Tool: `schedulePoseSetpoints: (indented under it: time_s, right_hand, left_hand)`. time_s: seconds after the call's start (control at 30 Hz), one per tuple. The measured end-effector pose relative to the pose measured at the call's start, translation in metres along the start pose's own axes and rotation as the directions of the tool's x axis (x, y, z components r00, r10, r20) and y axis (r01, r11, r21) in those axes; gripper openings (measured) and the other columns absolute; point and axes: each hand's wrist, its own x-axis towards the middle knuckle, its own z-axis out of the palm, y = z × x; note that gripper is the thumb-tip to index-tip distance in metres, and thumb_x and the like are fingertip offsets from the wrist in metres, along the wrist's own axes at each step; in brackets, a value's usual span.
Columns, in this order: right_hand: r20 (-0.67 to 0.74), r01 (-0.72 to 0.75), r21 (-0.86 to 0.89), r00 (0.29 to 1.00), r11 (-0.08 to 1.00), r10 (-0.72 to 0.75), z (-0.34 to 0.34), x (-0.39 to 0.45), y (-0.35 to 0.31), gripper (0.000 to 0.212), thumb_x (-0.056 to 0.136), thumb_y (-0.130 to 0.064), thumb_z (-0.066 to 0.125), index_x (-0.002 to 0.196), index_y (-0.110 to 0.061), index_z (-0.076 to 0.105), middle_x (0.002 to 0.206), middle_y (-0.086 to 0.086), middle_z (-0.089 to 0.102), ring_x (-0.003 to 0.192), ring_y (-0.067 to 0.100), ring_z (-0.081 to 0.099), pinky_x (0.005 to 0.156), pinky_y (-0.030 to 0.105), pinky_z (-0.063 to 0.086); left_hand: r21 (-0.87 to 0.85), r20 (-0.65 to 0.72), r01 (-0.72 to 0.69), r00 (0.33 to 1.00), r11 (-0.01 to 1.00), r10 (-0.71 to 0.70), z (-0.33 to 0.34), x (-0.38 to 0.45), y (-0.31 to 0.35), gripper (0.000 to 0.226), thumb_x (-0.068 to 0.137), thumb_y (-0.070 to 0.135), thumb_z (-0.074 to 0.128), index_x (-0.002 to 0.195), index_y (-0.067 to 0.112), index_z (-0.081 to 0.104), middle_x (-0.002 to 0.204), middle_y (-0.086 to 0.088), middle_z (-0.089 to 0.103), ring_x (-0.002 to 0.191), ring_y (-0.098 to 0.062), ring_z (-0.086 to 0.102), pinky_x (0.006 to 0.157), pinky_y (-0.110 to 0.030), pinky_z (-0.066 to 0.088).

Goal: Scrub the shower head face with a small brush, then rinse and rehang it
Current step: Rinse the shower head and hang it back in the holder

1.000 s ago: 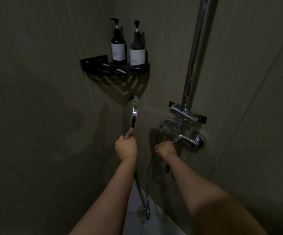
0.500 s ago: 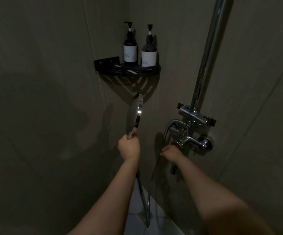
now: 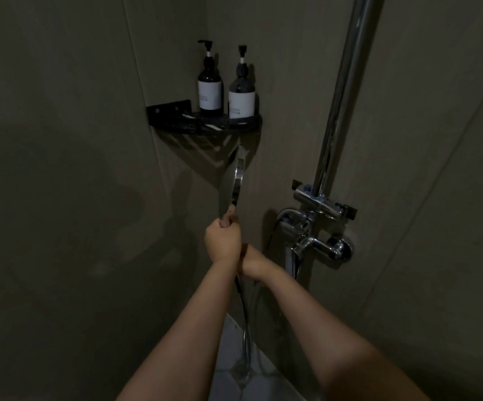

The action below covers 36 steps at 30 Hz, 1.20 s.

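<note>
Gripping the shower head [image 3: 232, 185] upright in my left hand [image 3: 222, 240], I rested my right hand [image 3: 253, 263] against its wrist — whether curled around anything, I couldn't tell.

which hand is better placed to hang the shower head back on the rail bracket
Left, probably. The left hand already grips the shower head by its handle, upright. The right hand sits just behind it, its grip hidden; the bracket lies to the right.
</note>
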Motion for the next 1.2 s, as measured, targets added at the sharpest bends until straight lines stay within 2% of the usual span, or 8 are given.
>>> schedulePoseSetpoints:
  time_s: [0.27, 0.43, 0.63, 0.7, 0.83, 0.97, 1.1, 1.2]
  right_hand:
    - [-0.141, 0.007, 0.139, 0.990, 0.990, 0.013, -0.025, -0.006, 0.014, 0.037, 0.089, 0.008, 0.053, 0.067, -0.021, 0.047, 0.068, -0.008, 0.049, 0.055, -0.007, 0.049, 0.049, 0.001, 0.040]
    - [-0.061, -0.084, -0.065, 0.995, 0.994, 0.080, -0.029, -0.005, 0.032, 0.019, 0.080, -0.002, 0.068, 0.096, -0.011, 0.065, 0.095, 0.007, 0.059, 0.091, 0.010, 0.049, 0.072, 0.021, 0.042]
    - [-0.170, -0.069, 0.044, 0.983, 0.997, 0.076, -0.021, -0.006, 0.052, 0.031, 0.072, -0.003, 0.076, 0.101, 0.005, 0.066, 0.095, 0.014, 0.067, 0.087, 0.013, 0.054, 0.073, 0.030, 0.048]
    - [-0.206, -0.059, 0.136, 0.975, 0.989, 0.086, -0.020, -0.005, 0.050, 0.012, 0.074, -0.001, 0.073, 0.082, -0.003, 0.064, 0.074, 0.000, 0.070, 0.073, 0.002, 0.058, 0.065, 0.022, 0.049]
    - [-0.193, -0.043, 0.212, 0.978, 0.976, 0.085, -0.018, -0.008, 0.039, 0.034, 0.077, 0.000, 0.065, 0.057, -0.020, 0.049, 0.033, -0.012, 0.052, 0.035, -0.008, 0.045, 0.038, 0.006, 0.033]
    - [-0.282, -0.070, 0.255, 0.949, 0.964, 0.143, -0.012, -0.003, 0.044, 0.011, 0.080, -0.010, 0.068, 0.077, -0.018, 0.060, 0.077, 0.011, 0.068, 0.069, 0.014, 0.059, 0.059, 0.020, 0.045]
    - [-0.228, -0.176, 0.264, 0.944, 0.948, 0.239, -0.009, -0.006, 0.048, 0.024, 0.078, -0.018, 0.070, 0.068, -0.016, 0.049, 0.058, 0.003, 0.049, 0.037, 0.007, 0.046, 0.033, 0.011, 0.030]
    - [-0.272, -0.115, 0.295, 0.941, 0.948, 0.199, -0.003, -0.005, 0.048, 0.025, 0.075, -0.018, 0.071, 0.090, -0.003, 0.058, 0.070, 0.011, 0.058, 0.053, 0.012, 0.050, 0.045, 0.018, 0.037]
  left_hand:
    - [0.020, 0.150, -0.130, 0.981, 0.991, 0.126, 0.022, -0.005, -0.006, 0.023, 0.083, 0.016, 0.066, 0.089, -0.006, 0.068, 0.091, -0.028, 0.069, 0.091, -0.037, 0.067, 0.070, -0.034, 0.049]
    - [0.011, 0.075, -0.124, 0.990, 0.992, 0.123, 0.032, -0.001, 0.009, 0.020, 0.085, 0.021, 0.063, 0.084, 0.001, 0.066, 0.089, -0.024, 0.068, 0.087, -0.031, 0.065, 0.070, -0.030, 0.043]
    - [-0.085, 0.007, -0.089, 0.996, 0.992, 0.090, 0.036, -0.002, 0.022, 0.014, 0.089, 0.008, 0.054, 0.091, 0.000, 0.065, 0.082, -0.011, 0.059, 0.083, -0.022, 0.057, 0.072, -0.024, 0.038]
    - [-0.119, -0.007, -0.079, 0.997, 0.990, 0.079, 0.039, -0.003, 0.023, 0.018, 0.090, 0.013, 0.053, 0.091, 0.000, 0.065, 0.082, -0.013, 0.060, 0.081, -0.021, 0.057, 0.071, -0.025, 0.038]
    - [-0.112, 0.047, -0.050, 0.997, 0.992, 0.055, 0.043, -0.003, 0.031, 0.021, 0.090, 0.015, 0.054, 0.070, 0.010, 0.057, 0.066, -0.004, 0.057, 0.062, -0.013, 0.052, 0.055, -0.026, 0.038]
    - [-0.171, 0.134, 0.017, 0.991, 0.985, 0.006, 0.043, -0.001, 0.030, 0.027, 0.086, 0.015, 0.058, 0.060, 0.019, 0.052, 0.057, -0.001, 0.050, 0.057, -0.017, 0.048, 0.058, -0.027, 0.038]
    - [-0.213, 0.256, 0.113, 0.965, 0.970, -0.056, 0.041, 0.003, 0.028, 0.027, 0.085, 0.004, 0.054, 0.062, 0.015, 0.048, 0.039, 0.006, 0.044, 0.039, -0.010, 0.041, 0.043, -0.020, 0.033]
    - [-0.176, 0.229, 0.040, 0.974, 0.984, 0.002, 0.041, 0.001, 0.029, 0.029, 0.086, 0.005, 0.056, 0.060, 0.016, 0.048, 0.044, 0.003, 0.045, 0.041, -0.010, 0.041, 0.046, -0.022, 0.034]
